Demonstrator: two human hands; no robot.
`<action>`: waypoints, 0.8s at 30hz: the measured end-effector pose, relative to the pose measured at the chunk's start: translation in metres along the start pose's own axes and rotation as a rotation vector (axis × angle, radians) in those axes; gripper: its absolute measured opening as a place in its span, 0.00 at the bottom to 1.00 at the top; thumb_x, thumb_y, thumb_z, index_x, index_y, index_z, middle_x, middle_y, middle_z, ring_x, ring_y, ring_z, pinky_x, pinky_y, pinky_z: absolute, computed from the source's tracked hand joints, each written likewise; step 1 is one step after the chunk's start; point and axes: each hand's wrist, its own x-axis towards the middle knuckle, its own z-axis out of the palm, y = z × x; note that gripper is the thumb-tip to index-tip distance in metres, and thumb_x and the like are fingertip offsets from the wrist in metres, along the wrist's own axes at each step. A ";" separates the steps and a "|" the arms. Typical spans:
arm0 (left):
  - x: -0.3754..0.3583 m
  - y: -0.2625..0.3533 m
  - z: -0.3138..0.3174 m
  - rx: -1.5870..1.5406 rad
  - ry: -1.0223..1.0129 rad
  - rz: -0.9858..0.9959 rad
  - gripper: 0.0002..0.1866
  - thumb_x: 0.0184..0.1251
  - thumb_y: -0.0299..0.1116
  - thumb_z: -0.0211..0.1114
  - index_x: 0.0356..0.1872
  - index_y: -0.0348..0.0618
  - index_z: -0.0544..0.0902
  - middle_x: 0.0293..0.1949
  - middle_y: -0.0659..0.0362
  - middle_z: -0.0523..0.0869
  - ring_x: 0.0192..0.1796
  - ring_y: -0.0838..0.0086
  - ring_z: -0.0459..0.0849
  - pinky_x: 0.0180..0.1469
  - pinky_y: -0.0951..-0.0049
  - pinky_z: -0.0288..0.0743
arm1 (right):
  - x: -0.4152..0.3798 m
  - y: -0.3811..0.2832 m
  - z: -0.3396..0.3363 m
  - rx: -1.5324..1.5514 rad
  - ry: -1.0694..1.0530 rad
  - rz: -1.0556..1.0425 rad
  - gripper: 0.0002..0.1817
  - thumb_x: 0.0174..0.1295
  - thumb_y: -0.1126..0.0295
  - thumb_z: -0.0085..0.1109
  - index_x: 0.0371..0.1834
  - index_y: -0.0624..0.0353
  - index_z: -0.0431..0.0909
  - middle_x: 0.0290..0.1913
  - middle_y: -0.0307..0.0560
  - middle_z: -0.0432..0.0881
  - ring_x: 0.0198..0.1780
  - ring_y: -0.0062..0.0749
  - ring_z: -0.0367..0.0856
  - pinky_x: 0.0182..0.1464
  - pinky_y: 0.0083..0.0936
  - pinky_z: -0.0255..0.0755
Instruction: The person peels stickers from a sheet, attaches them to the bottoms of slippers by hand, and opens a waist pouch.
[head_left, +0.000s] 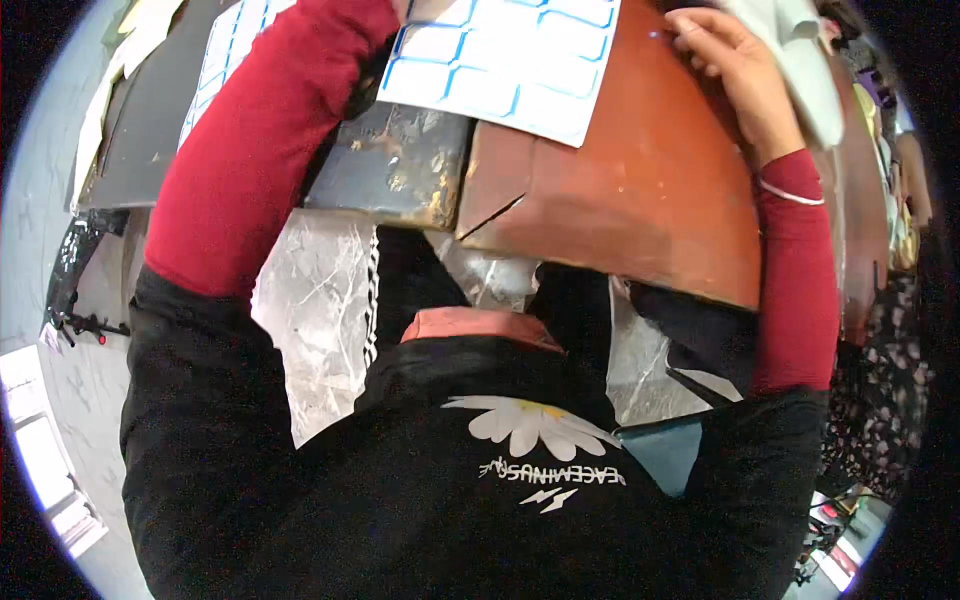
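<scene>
At top ctr of frame, we had the blue-bordered label sheet (500,62): prob. light, bendy, best pinched by an edge. Our R hand (735,72) had fingers half-curled; L hand (402,7) was mostly cut off; we couldn't tell either's grip.

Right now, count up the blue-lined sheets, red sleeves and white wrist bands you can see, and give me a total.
Blue-lined sheets: 2
Red sleeves: 2
White wrist band: 1
Total: 5
</scene>
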 end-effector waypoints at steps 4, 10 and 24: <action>0.014 -0.026 -0.021 0.245 0.000 0.221 0.16 0.62 0.34 0.64 0.46 0.35 0.79 0.38 0.59 0.85 0.36 0.78 0.82 0.39 0.76 0.77 | -0.026 -0.035 0.019 -0.079 -0.150 -0.086 0.12 0.62 0.61 0.59 0.39 0.58 0.82 0.31 0.35 0.82 0.28 0.14 0.74 0.30 0.12 0.67; 0.000 -0.016 -0.010 -0.023 -0.033 0.084 0.14 0.65 0.30 0.61 0.48 0.33 0.78 0.39 0.59 0.84 0.39 0.79 0.81 0.44 0.76 0.75 | -0.045 -0.063 0.009 0.118 -0.051 -0.082 0.11 0.61 0.66 0.59 0.39 0.62 0.81 0.32 0.40 0.82 0.26 0.17 0.76 0.30 0.15 0.71; 0.004 -0.023 -0.009 0.001 -0.040 0.058 0.14 0.68 0.32 0.58 0.48 0.32 0.77 0.38 0.58 0.84 0.38 0.79 0.82 0.42 0.77 0.76 | 0.004 -0.003 -0.061 -0.645 0.380 -0.084 0.32 0.43 0.53 0.68 0.43 0.70 0.75 0.48 0.62 0.77 0.48 0.51 0.77 0.48 0.42 0.72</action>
